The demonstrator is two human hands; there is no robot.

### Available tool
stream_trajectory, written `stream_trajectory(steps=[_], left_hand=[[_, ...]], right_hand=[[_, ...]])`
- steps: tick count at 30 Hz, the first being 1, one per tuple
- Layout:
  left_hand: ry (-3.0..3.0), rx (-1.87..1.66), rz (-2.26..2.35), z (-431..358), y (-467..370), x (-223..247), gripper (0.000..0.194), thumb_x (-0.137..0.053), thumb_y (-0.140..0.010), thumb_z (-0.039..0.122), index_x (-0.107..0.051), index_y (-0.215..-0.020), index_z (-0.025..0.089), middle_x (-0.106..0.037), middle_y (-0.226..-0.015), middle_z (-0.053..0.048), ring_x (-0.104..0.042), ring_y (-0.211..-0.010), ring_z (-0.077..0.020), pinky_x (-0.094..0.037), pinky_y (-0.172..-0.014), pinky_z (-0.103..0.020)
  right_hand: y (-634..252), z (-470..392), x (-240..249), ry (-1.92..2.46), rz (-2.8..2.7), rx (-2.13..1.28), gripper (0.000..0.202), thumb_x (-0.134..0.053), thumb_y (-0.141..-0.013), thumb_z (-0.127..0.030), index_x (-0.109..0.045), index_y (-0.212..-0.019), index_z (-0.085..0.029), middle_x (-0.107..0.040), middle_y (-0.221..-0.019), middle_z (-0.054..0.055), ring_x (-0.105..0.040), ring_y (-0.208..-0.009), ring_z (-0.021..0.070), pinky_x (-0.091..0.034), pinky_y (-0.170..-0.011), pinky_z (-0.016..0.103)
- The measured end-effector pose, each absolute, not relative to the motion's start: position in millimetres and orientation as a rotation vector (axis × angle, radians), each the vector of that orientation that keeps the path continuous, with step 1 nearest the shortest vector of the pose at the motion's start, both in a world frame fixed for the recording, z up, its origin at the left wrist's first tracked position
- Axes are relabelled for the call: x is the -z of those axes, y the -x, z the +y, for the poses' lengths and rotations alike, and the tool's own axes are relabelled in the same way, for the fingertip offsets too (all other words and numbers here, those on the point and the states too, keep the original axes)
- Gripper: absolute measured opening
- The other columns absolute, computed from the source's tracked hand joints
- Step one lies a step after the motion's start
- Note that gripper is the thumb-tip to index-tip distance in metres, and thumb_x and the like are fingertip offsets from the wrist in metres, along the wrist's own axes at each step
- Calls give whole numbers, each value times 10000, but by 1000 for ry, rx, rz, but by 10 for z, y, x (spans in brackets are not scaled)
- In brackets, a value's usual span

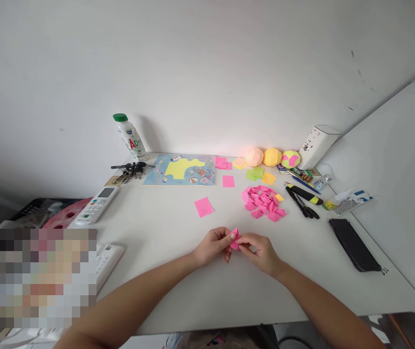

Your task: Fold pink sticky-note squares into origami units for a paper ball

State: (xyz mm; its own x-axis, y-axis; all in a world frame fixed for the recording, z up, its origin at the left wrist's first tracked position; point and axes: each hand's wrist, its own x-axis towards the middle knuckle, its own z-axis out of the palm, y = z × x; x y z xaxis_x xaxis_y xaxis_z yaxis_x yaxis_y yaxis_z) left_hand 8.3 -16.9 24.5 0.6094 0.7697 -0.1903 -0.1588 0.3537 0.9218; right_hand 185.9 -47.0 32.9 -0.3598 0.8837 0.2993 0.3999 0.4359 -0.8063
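Note:
Between my two hands is a small folded piece of pink paper [235, 233], held a little above the near part of the table. My left hand [214, 245] pinches it with the thumb on top. From the other side, my right hand [260, 249] grips its right edge between thumb and fingertips. Beyond the hands, to the right, lies a heap of folded pink paper pieces [261, 199]. One flat pink sheet [204, 207] lies ahead of my left hand, and a smaller pink square [228, 181] sits farther back.
A blue picture sheet [152, 178], a white bottle [130, 138] and keys [132, 169] are at the back left. Paper balls [272, 157] line the wall. Scissors [301, 202], a cutter [305, 194] and a black pouch [354, 245] lie right; a remote [96, 205] lies left.

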Motion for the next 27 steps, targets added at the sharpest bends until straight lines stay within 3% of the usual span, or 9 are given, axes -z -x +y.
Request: stream_trajectory(steps=[4, 10, 15, 27], left_hand=[[-1064, -625, 699, -180, -79, -245, 392, -543, -760, 532, -490, -707, 147, -535, -506, 35, -505, -384, -87, -411, -416, -224], [-1075, -614, 652, -184, -56, -260, 307, -622, -736, 426, -550, -801, 135, -533, -602, 31, -497, -432, -72, -416, -469, -235], [-1112, -611, 646, -191, -50, -257, 307, -580, -771, 430, -539, -853, 137, -536, -630, 26, -501, -443, -71, -414, -488, -242], [-1199, -617, 565, -222, -54, -177, 303, -481, -851, 406, -448, -1030, 163, -549, -729, 0, -518, -515, -78, -421, -520, -238]], right_hand=[[-1875, -447, -310, 1001, -1975, -751, 170, -491, -864, -213, -659, -862, -234, -648, -846, 63, -606, -755, 177, -517, -639, 296], [-1913, -409, -267, 993, -1974, -695, 174, -499, -872, -258, -673, -878, -253, -597, -829, 60, -588, -707, 172, -521, -629, 310], [-1900, -412, -293, 1037, -1934, -719, 152, -534, -855, -284, -680, -843, -242, -591, -815, 58, -582, -709, 172, -524, -636, 305], [-1826, -465, -381, 1145, -1639, -1094, 110, -594, -788, -272, -653, -728, -201, -613, -739, 35, -580, -594, 145, -519, -555, 273]])
